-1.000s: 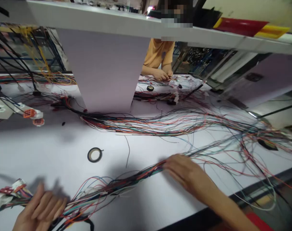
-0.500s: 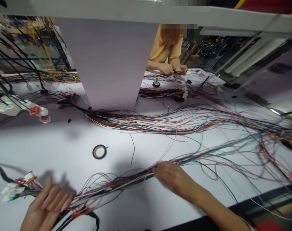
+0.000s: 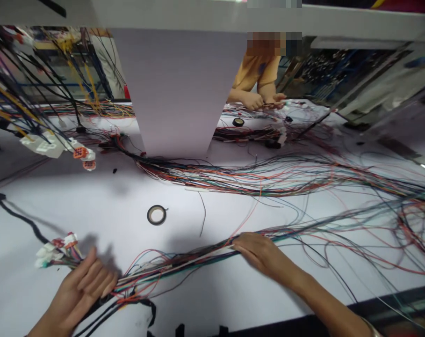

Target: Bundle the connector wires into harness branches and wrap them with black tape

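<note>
A long bundle of loose coloured wires (image 3: 193, 255) runs across the white table between my two hands. My left hand (image 3: 89, 285) is closed around its left end, and white and red connectors (image 3: 56, 250) poke out beyond the fist. Farther right, the fingers of my right hand (image 3: 256, 250) are wrapped over the same bundle from above. Past that hand the wires fan out to the right. Below my left hand, black-wrapped branches (image 3: 149, 306) leave the bundle towards the front edge.
A roll of black tape (image 3: 156, 215) lies behind the bundle. Farther back stretches a second wire bundle (image 3: 233, 182). White and orange connectors (image 3: 81, 152) hang at the left. A grey panel (image 3: 177, 93) stands mid-table. Across it, a person in a yellow shirt (image 3: 256, 70) handles wires.
The view has shifted, so most things appear a little farther right. Both hands keep their hold on the bundle, which looks straighter and more tightly gathered between them.
</note>
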Available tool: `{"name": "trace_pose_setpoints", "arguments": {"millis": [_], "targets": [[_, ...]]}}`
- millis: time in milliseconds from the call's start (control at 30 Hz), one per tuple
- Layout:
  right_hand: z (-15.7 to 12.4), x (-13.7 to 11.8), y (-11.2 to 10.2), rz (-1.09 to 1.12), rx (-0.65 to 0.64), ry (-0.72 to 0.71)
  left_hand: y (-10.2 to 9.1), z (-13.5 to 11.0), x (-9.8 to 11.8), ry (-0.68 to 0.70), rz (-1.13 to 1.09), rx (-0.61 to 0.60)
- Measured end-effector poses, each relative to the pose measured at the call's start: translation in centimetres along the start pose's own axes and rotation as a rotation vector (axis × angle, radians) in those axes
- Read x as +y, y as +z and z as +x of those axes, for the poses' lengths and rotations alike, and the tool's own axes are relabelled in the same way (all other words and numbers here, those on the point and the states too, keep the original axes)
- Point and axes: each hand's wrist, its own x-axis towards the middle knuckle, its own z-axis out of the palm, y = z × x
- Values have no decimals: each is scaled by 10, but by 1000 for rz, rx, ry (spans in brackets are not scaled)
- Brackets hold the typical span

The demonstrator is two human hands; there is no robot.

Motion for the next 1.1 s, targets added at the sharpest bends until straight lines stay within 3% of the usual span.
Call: {"name": "trace_pose_setpoints", "arguments": {"millis": [133,267,400,500,800,900,1100], "targets": [[9,-28,-6,-18,-164,90,2,3,-2,36,-20,-46],[21,-55,4,-36,-226,-12,5,3,-3,47,-33,-65],[33,-52,20,-97,-157,-204,6,3,-3,52,-35,-72],[38,-40,27,-84,-110,-258,6,2,-2,23,-13,-87],[19,-46,5,173,-69,-34,7,5,2,2,-3,-20],[20,-48,12,132,-58,25,7,4,1,7,-1,-19],[39,-49,34,-55,-75,3,8,3,0,23,-50,-75]]}}
